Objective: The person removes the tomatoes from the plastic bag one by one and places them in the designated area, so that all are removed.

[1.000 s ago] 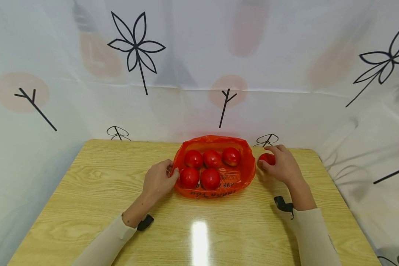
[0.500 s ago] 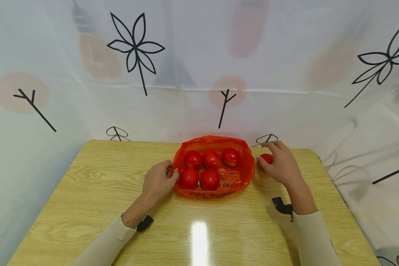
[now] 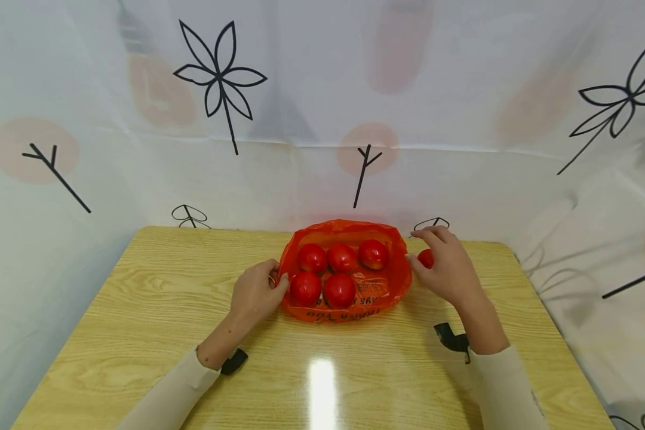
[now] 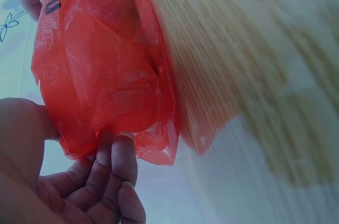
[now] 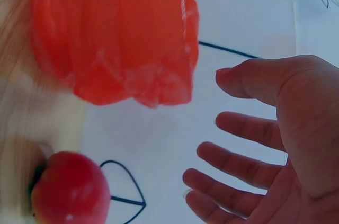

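Orange plastic: your bag (image 3: 398, 285) stands open near the table's far edge, five red fruits (image 3: 340, 290) inside, three behind and two in front.
Left hand (image 3: 257, 291): grasping; your thumb and fingers pinch the bag's left side.
Right hand (image 3: 445, 266): released, fingers spread and holding nothing, just beside the bag's right side.
Loose fruit (image 3: 426, 258): on the table, right of the bag, partly hidden behind your right hand in the head view.
Handling: steadying the bag looks like the step in hand. Pinch lightly, as thin film would probably stretch or tear. Take any hold on the right level with the left, or the fruits may roll. Give the loose fruit room; a knuckle could set it rolling.
Surface: pale wood-grain table (image 3: 166, 286), glare streak (image 3: 322, 394) on your near side.
Room: whitish sheet (image 3: 312, 89) behind, creased across, printed with line-drawn flowers and faint blush patches.
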The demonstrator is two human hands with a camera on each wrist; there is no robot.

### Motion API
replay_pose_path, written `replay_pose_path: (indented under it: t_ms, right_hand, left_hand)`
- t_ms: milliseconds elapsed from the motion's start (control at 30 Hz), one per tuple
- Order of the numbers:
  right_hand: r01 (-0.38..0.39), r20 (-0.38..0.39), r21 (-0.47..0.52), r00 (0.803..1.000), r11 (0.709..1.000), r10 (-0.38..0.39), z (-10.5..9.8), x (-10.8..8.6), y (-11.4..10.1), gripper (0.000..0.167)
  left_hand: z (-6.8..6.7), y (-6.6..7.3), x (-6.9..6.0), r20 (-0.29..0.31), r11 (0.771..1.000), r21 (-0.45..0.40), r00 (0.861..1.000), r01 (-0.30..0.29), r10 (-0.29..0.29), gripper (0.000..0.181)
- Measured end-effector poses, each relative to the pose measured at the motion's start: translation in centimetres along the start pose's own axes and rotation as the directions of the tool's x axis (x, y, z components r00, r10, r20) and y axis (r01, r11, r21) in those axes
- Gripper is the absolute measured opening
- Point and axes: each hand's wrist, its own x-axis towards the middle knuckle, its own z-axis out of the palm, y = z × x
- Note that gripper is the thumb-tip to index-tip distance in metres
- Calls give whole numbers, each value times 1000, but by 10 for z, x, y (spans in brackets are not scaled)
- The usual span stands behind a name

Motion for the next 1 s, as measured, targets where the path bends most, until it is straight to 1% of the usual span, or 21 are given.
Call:
replay_pose_path:
  t_ms: [167,367,467,733,1000]
  right_hand:
    - [40,-14,13,999,999,-40,2,0,-9,44]
    - [92,-22,-12,995,996,-92,9,1,-18,43]
    - [113,-19,-5,993,994,-113,12,1,-23,43]
    - [92,23,35,995,995,-93,21,1,-34,44]
    - [124,66,48,990,991,-127,31,-1,-44,45]
  left_hand:
    - [0,1,0,3,1000,-3,1000,1,-1,13]
    - [0,0,0,10,1000,2,1000,2,-2,12]
    - [1,0,0,13,1000,2,1000,3,-3,12]
    - [1,-1,-1,16,1000,1,1000,2,-2,12]
    - [1,-1,0,20,1000,0,1000,1,-1,12]
